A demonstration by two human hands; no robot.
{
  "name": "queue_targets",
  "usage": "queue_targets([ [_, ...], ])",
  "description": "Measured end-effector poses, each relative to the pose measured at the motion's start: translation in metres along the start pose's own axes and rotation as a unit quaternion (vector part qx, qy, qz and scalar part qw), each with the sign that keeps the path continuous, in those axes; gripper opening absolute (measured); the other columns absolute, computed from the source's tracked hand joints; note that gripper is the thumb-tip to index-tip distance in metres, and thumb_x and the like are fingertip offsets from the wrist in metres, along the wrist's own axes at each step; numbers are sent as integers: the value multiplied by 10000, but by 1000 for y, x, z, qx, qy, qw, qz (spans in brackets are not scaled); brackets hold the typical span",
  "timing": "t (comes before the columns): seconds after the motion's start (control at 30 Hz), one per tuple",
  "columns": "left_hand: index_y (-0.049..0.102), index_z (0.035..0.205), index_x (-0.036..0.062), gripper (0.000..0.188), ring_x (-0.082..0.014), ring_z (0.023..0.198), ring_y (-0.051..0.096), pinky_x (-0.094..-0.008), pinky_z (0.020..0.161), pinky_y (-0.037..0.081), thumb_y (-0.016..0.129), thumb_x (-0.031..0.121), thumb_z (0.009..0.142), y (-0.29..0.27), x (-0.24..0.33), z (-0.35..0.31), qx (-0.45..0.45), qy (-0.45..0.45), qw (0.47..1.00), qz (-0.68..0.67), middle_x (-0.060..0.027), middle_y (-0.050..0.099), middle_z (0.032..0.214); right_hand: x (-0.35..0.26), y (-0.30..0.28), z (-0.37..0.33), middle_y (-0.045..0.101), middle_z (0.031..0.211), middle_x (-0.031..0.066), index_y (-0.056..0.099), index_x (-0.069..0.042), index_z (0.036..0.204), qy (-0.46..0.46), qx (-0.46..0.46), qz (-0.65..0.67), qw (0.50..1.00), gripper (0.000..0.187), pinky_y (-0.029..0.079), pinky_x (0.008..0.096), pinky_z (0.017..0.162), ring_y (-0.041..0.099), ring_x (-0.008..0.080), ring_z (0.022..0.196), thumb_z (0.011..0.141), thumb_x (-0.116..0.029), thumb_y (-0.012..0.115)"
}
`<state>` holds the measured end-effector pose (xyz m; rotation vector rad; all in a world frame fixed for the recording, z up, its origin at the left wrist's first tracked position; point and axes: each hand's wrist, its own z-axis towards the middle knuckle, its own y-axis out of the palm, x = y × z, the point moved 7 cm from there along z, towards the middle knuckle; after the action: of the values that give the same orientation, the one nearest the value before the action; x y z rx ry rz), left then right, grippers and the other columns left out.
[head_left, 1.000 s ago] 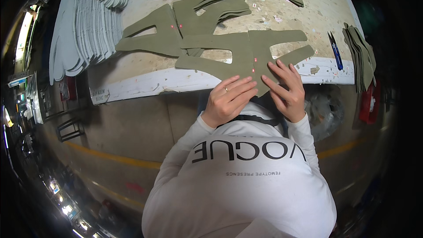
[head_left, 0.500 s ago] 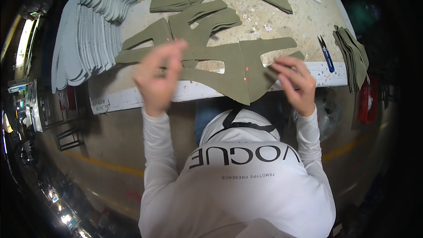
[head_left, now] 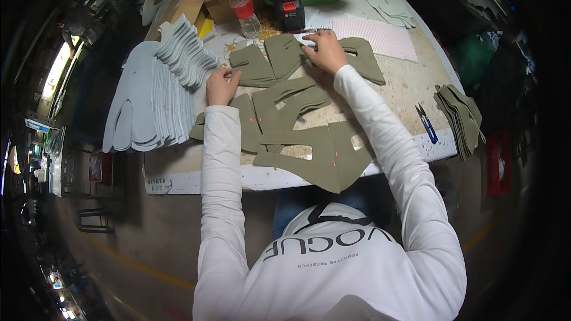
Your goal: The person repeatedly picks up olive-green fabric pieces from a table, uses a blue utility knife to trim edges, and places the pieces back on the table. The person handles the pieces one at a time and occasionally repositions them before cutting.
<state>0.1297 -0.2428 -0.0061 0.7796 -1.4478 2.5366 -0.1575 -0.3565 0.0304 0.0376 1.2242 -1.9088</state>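
Note:
Both hands reach to the far stack of olive fabric pieces [head_left: 256, 66], one at each side. My left hand [head_left: 222, 88] is at its left edge, thumb and fingers bent and apart. My right hand [head_left: 326, 52] is over its right end, fingers spread. Nearer me lies a middle stack of olive pieces [head_left: 285, 100], shaped with cut-out openings. A wide olive piece [head_left: 324, 148] with a seam down its middle lies at the front, its point hanging over the table edge. Small red marks show on the olive pieces.
Grey cut pieces [head_left: 169, 110] stand in rows at left. Another olive stack [head_left: 370, 65] lies right of my right hand. Blue thread snips [head_left: 426, 125] and hanging olive pieces [head_left: 458, 116] are at right. A bottle [head_left: 244, 12] and a fan [head_left: 289, 9] stand at the back.
Both hands have moved forward, away from the front olive piece to the far stack. The view has shifted, so the fan and bottle now show. The front piece stays on the table.

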Motion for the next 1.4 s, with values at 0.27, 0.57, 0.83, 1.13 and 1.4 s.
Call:
queue_targets([
  [0.27,726,904,21,243,-257,823,699,-354,727,538,762,222,772,-10,12,-1,32,4,998,-53,-171,706,921,16,31,-11,624,1082,89,741,-105,989,-26,69,-7,997,258,437,450,885,504,305,1132,803,-280,704],
  [0.57,397,1360,61,537,-201,886,672,-315,691,602,670,114,900,25,17,-10,-50,-221,856,-465,-129,650,1084,6,26,-13,625,1072,92,711,-100,1061,-29,66,-22,997,293,440,447,907,502,304,1139,794,-223,710],
  [0.83,535,1313,33,411,-172,959,657,-268,796,601,614,-16,914,35,51,-19,-193,-200,799,-534,-121,630,1144,-12,29,-12,678,972,121,708,-162,1122,-46,19,150,987,317,494,389,850,602,323,912,808,-128,679],
  [1.13,617,1203,-21,273,-149,990,642,-285,818,582,591,93,956,-42,64,-9,-92,-114,792,-593,-83,645,1147,-16,-78,0,685,994,-7,714,-60,1069,26,-18,485,874,195,474,200,715,600,50,859,920,-160,639],
  [1.4,637,1102,-64,237,-144,961,635,-267,850,505,559,110,962,-132,83,-139,-76,-99,800,-587,-118,659,1089,15,-217,-149,655,935,25,655,2,1081,148,-20,485,862,195,484,182,736,615,53,833,932,-107,594],
])
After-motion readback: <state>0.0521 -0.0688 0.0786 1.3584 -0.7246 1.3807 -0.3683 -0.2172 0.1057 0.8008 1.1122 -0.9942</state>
